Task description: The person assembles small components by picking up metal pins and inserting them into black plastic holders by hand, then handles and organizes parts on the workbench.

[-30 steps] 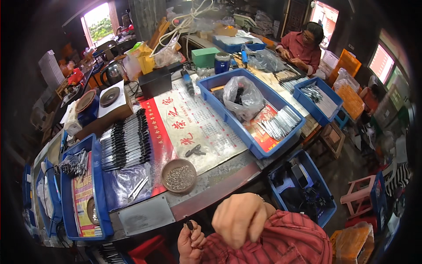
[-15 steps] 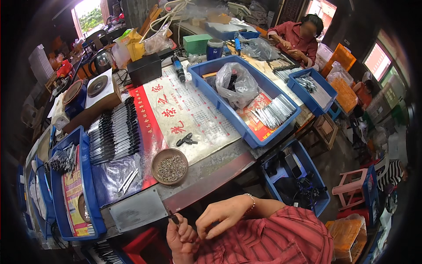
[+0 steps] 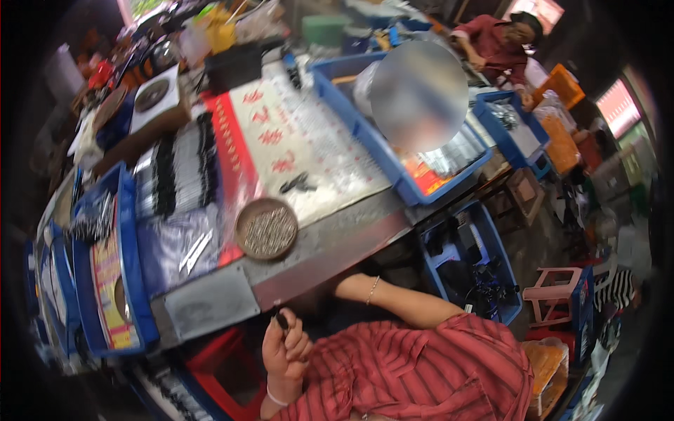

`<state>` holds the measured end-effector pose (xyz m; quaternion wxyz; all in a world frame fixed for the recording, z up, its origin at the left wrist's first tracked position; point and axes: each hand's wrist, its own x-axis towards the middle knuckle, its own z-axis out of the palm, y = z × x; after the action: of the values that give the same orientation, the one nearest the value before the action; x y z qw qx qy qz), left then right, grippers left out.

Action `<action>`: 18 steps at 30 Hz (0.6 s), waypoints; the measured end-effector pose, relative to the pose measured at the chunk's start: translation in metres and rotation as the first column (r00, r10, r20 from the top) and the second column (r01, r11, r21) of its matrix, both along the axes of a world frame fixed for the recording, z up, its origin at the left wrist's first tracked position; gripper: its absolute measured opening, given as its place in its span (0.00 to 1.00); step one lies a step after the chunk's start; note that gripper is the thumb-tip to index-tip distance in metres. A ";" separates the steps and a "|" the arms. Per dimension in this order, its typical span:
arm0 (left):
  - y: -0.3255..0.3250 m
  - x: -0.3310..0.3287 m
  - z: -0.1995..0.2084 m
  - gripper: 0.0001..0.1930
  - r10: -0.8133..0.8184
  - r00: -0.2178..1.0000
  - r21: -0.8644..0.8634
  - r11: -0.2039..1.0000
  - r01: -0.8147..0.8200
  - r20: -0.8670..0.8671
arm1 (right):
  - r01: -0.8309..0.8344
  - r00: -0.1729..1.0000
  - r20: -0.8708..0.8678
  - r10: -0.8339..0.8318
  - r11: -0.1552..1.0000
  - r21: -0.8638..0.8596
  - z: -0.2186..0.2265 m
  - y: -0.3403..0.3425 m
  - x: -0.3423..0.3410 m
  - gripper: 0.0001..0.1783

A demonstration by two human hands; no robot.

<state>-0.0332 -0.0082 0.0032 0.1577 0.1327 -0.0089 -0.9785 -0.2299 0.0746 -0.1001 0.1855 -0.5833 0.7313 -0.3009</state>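
My left hand (image 3: 286, 349) is raised in front of the table's near edge, its fingers closed on a small black part (image 3: 281, 322). My right hand (image 3: 351, 286) reaches forward to the table's front edge, at the end of a bent forearm with a beaded bracelet. Its fingers are lost in the dark there. Just beyond the edge stands a round brown bowl (image 3: 241, 238) full of tiny metal pieces. Several black clip-like parts (image 3: 298, 183) lie on the printed sheet (image 3: 326, 151) behind the bowl.
Rows of black-and-clear pen-like pieces (image 3: 175, 168) lie at left, beside a blue tray (image 3: 145, 309). A large blue tray (image 3: 365, 140) stands at right, partly covered by a blurred disc. Below it sits a blue bin (image 3: 507, 270). A co-worker (image 3: 495, 45) sits far right.
My right hand has moved away from my left hand, forward to the table edge. My left hand still holds the black part. The whole view has shifted and blurred somewhat.
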 end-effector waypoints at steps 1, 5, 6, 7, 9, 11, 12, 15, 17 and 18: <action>0.000 0.000 0.000 0.13 -0.045 0.999 -0.042 0.998 0.046 0.018 | 0.083 0.973 -0.219 -0.075 0.996 0.029 -0.004 -0.005 0.002 0.14; -0.001 0.001 -0.001 0.12 -0.083 0.996 -0.065 0.994 0.085 0.034 | 0.133 0.896 -0.440 -0.056 0.980 0.146 0.011 -0.001 0.017 0.15; -0.002 0.002 -0.002 0.13 -0.091 0.996 -0.067 0.993 0.093 0.023 | 0.007 0.839 -0.542 0.049 0.995 0.101 0.022 0.006 0.018 0.14; -0.002 0.003 -0.002 0.13 -0.092 0.995 -0.084 0.992 0.094 0.025 | -0.060 0.917 -0.338 0.213 0.910 0.411 0.033 0.009 0.019 0.14; -0.004 0.003 -0.003 0.13 -0.091 0.995 -0.054 0.994 0.093 0.037 | -0.262 0.943 -0.008 0.332 0.760 0.594 0.062 0.016 0.016 0.14; -0.005 0.003 -0.004 0.15 -0.086 0.996 -0.084 0.993 0.087 0.020 | -0.441 0.897 0.202 0.393 0.824 0.356 0.090 0.014 0.012 0.13; -0.007 0.003 -0.004 0.15 -0.088 0.996 -0.075 0.993 0.088 0.001 | -0.464 0.885 0.217 0.413 0.827 0.318 0.104 0.011 0.010 0.13; -0.011 0.003 -0.007 0.15 -0.077 0.997 -0.040 0.996 0.076 -0.030 | -0.401 0.851 0.367 0.375 0.916 -0.005 0.140 0.000 0.000 0.10; -0.013 0.002 -0.009 0.14 -0.066 0.997 -0.029 0.997 0.065 -0.026 | -0.232 0.944 0.221 0.243 0.970 -0.076 0.153 -0.014 -0.008 0.08; -0.014 0.002 -0.010 0.14 -0.063 0.998 -0.016 0.998 0.062 -0.025 | -0.120 0.974 0.182 0.134 0.989 -0.083 0.157 -0.021 -0.010 0.07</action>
<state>-0.0315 -0.0221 -0.0068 0.1281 0.1186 -0.0183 -0.9845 -0.2404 0.0534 0.0565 0.2511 -0.6043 0.6607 -0.3678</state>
